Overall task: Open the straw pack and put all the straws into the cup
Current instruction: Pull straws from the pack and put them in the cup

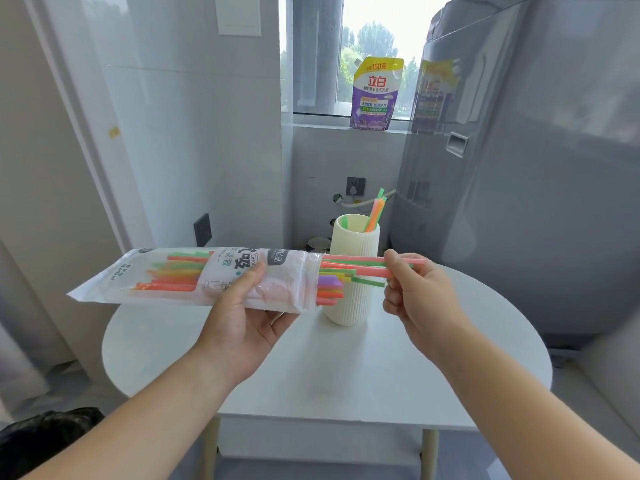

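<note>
Bench (329, 368): white, rounded; carried ribbed cup (349, 306).
Room: washing machine (536, 202) right, detergent pouch (375, 95) on far sill.
Left hand (242, 320): gripped straw pack (166, 282) above bench.
Right hand (419, 296): pinched straws (363, 260) at pack's open end.

Left hand (242, 317) holds straw pack (166, 275); right hand (419, 292) pinches protruding straws (360, 271).

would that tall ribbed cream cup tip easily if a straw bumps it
Probably somewhat tippy: the tall ribbed cream cup is narrow for its height and stands free on the round white table. The few coloured straws inside lean against its rim, likely adding little weight. Its ribs should grip well.
</note>
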{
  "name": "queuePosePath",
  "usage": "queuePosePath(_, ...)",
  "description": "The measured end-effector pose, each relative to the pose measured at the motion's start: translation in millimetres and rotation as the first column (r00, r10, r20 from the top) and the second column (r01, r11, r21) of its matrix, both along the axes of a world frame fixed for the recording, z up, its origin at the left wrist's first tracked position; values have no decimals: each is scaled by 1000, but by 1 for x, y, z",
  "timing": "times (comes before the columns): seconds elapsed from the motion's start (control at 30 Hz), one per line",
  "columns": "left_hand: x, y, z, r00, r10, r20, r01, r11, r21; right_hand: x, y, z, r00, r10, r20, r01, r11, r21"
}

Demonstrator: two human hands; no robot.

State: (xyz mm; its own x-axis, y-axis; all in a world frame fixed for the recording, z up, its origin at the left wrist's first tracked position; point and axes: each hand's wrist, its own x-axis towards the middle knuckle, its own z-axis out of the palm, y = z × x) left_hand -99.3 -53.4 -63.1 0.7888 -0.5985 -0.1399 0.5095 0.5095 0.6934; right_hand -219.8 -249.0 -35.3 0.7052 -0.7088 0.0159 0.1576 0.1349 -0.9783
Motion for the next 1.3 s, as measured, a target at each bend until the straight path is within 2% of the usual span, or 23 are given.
queuePosePath(0.07, -1, 1, 0, 1000, -5, -5, 5, 1000, 5, 0, -1, 1, 1000, -5, 14, 6, 1000, -19)
queuePosePath(0.17, -2, 1, 0, 1000, -8, -17, 8, 1000, 9, -1, 1, 0, 999, 18, 37, -20, 999, 45)
queuePosePath(0.4, -2, 0, 2, 999, 28, -44, -28, 1000, -12, 0, 11, -7, 997, -45, 58, 38, 991, 127)
queuePosePath(0.67, -6, 0, 4, 999, -18, -41, 17, 1000, -22, 8, 41, -20, 988, 142, 56, -151, 965, 214)
queuePosePath(1.0, -9, -2, 3, 998, -34, -57, 32, 999, -23, 19, 30, -5, 986, -78, 149, 35, 963, 268)
queuePosePath(1.17, -7, -3, 3, 998, -22, -64, 20, 999, -30, 16, 22, 0, 979, -60, 193, 13, 972, 235)
queuePosePath(1.3, -11, -4, 4, 997, -38, -63, 37, 999, -20, 15, 26, -1, 987, -2, 161, -33, 976, 215)
